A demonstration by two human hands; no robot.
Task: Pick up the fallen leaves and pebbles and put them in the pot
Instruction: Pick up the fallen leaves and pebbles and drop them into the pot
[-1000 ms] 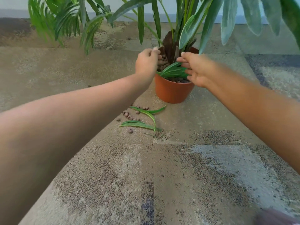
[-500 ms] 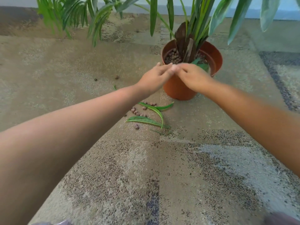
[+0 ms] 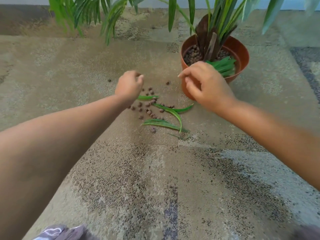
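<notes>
my left hand (image 3: 129, 86) covers some pebbles (image 3: 147, 104) and one end of a leaf (image 3: 148, 97); my right hand (image 3: 206, 85) hides the pot (image 3: 242, 54) front. the plant (image 3: 218, 23) fronds are cut off by the top edge

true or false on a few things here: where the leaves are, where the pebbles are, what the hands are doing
1. Green leaves already lie inside the pot. True: cut leaves rest on its pebbles.
2. The carpet is cleared of pebbles. False: scattered pebbles remain beside the pot.
3. The left hand is above the scattered pebbles. True.
4. The right hand grips a long leaf. False: no leaf shows in its fingers.
5. All fallen leaves are collected. False: fallen leaves lie on the carpet.
</notes>
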